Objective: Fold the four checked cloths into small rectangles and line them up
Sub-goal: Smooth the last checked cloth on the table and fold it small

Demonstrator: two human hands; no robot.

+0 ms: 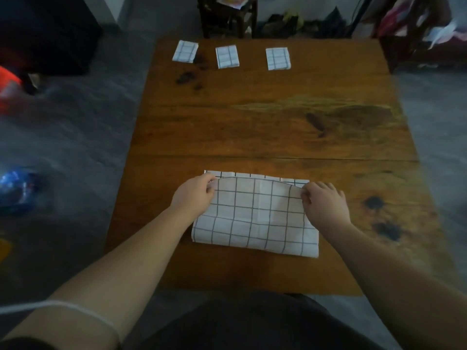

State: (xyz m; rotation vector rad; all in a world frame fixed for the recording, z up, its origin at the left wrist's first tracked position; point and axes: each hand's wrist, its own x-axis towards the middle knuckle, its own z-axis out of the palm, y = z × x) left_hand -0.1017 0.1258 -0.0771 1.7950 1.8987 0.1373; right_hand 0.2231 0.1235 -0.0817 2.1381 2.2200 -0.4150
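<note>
I see L hand (194, 195) & R hand (324, 204) each pinching a far corner of the cloth (255, 218) between them, prob squaring the fold; 3 folded cloths (227, 57) lined up well beyond

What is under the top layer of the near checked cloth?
Its own lower layer shows as a checked strip along the far edge. The rest, and the table beneath, is covered.
</note>
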